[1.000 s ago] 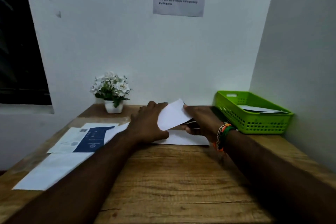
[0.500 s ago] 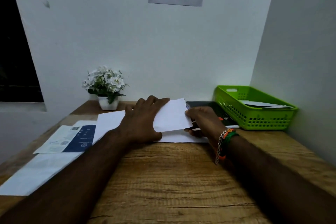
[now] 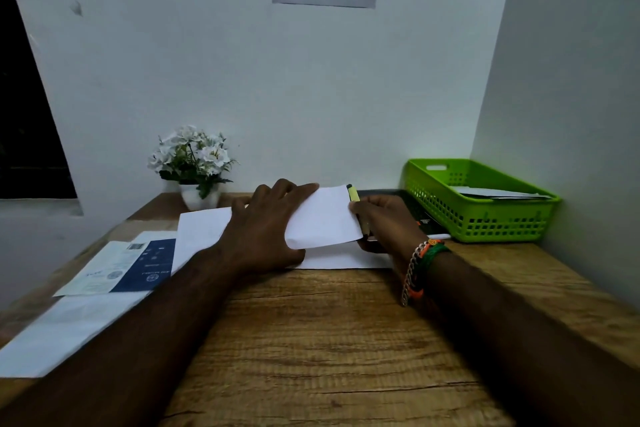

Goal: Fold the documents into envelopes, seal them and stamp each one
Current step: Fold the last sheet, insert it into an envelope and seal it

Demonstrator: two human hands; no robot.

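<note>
While the left hand [image 3: 266, 229] lies flat with straight fingers on a white folded paper sheet [image 3: 322, 218], the right hand [image 3: 384, 222] pinches that sheet's right edge, and a yellow-capped glue stick [image 3: 353, 193] pokes up just behind its fingertips. Under both hands, a white envelope [image 3: 343, 258] rests on the wooden table [image 3: 329, 340].

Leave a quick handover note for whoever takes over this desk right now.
Left hand lies flat on the white paper, fingers straight, pressing it down.
Right hand pinches the paper's right edge and also holds a yellow-tipped pen.
The paper's right half is lifted over; the fold is not yet flat.
More documents lie at the left of the table.
Green basket at right holds some papers.
Left: finish the fold, insert, seal, stamp.
</note>
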